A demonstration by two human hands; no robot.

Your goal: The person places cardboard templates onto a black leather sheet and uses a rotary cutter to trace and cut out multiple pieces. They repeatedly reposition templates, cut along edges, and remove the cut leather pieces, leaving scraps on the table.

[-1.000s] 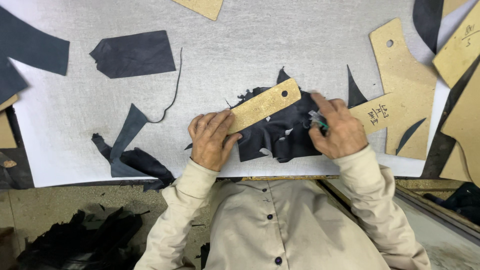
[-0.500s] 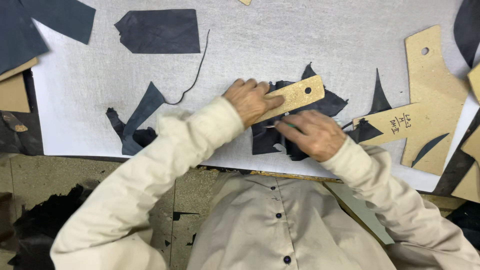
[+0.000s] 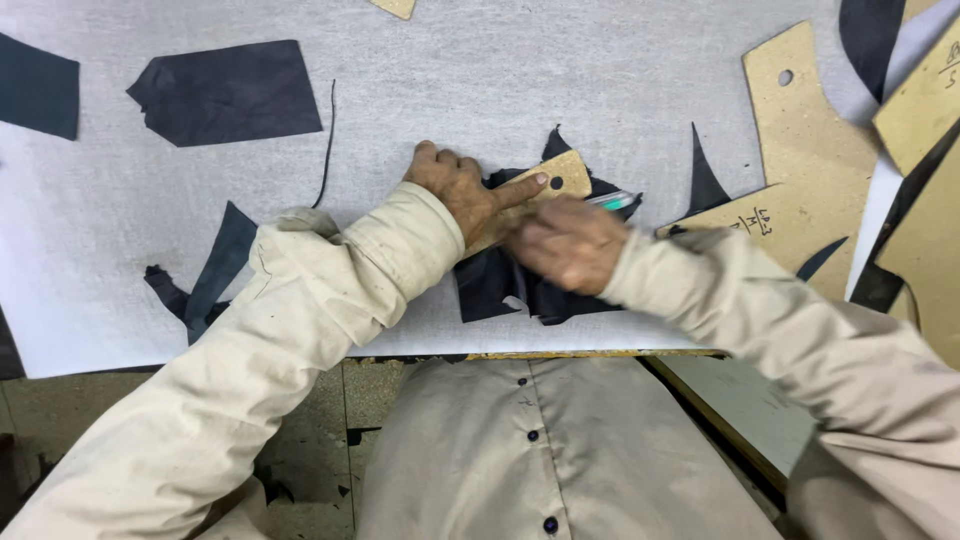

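Pressing the template (image 3: pixel 552 178) with your left hand (image 3: pixel 462 188); your right hand (image 3: pixel 566 243), gripping the pen (image 3: pixel 612 200), has slid centre-frame alongside, over dark leather (image 3: pixel 500 285).

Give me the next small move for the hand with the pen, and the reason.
Probably draw the pen on along the edge of the small cardboard template. The left hand presses that template flat on the dark leather piece, forefinger stretched along it, and the right hand holds the pen beside it. How much outline is already marked cannot be seen.
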